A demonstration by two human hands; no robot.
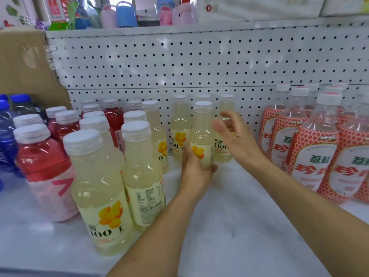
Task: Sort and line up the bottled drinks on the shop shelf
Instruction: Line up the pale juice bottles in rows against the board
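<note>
My left hand (194, 170) grips the lower part of a pale yellow lemon drink bottle (202, 134) standing upright on the white shelf (229, 216), in front of three matching bottles (180, 124) at the pegboard. My right hand (235, 134) hovers just right of that bottle with fingers spread and relaxed, in front of the rightmost back bottle (224, 150). More lemon bottles (99, 188) stand in two rows at the left front, with red drink bottles (43, 166) beside them.
Blue bottles (8, 134) stand at the far left beside a cardboard box (26, 62). Lychee drinks with red dotted labels (311, 148) fill the right side. A perforated white back panel (179, 62) closes the shelf. Plastic containers sit on the upper shelf (123, 15).
</note>
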